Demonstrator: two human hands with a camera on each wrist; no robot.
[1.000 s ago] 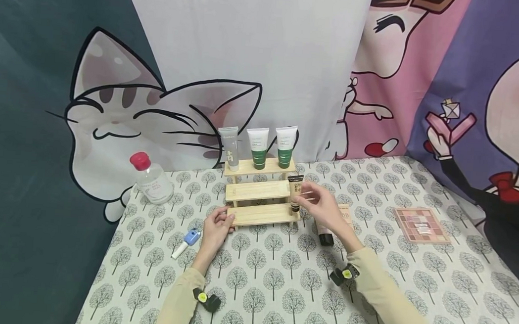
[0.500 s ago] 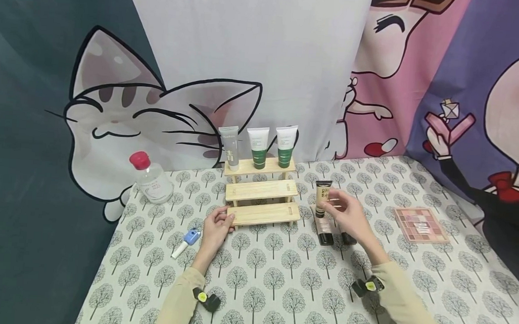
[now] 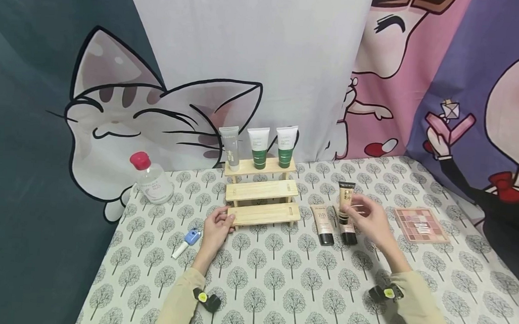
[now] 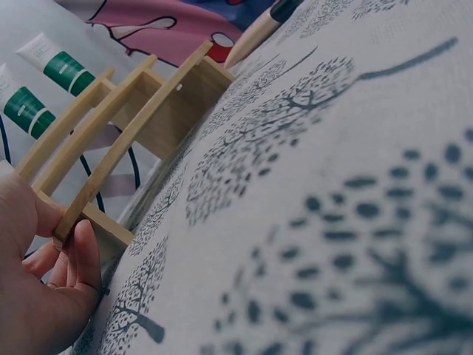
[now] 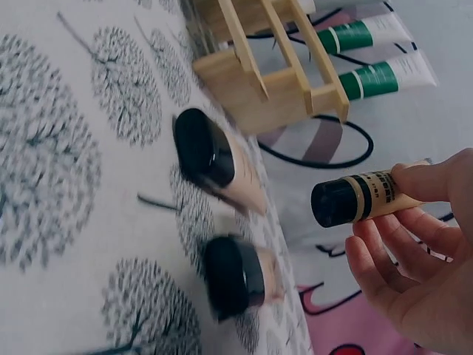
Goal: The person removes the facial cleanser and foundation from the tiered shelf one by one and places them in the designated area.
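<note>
My left hand [image 3: 217,230] pinches the front left corner of the three-tier wooden shelf [image 3: 262,214]; in the left wrist view its thumb lies over the lowest board with fingers beneath. Upright in my right hand [image 3: 372,219] is a small beige tube with black ends [image 3: 345,194], pinched between thumb and fingers, its black cap [image 5: 334,203] pointing down. It overlaps a lying tube with a black cap [image 3: 348,237] in the head view. Left of that lies a BB cream tube [image 3: 322,224]. On the top tier stand a grey tube [image 3: 230,149] and two white-and-green tubes [image 3: 258,148].
A clear bottle with a red cap [image 3: 152,181] stands at the back left. A small blue-and-white item [image 3: 186,243] lies left of my left hand. The eyeshadow palette [image 3: 421,225] lies to the right. Printed curtains hang behind the table.
My right hand has carried the small beige tube rightward from the shelf's right end, past the BB cream tube, to above the other lying tube. My left hand has stayed on the shelf corner.
</note>
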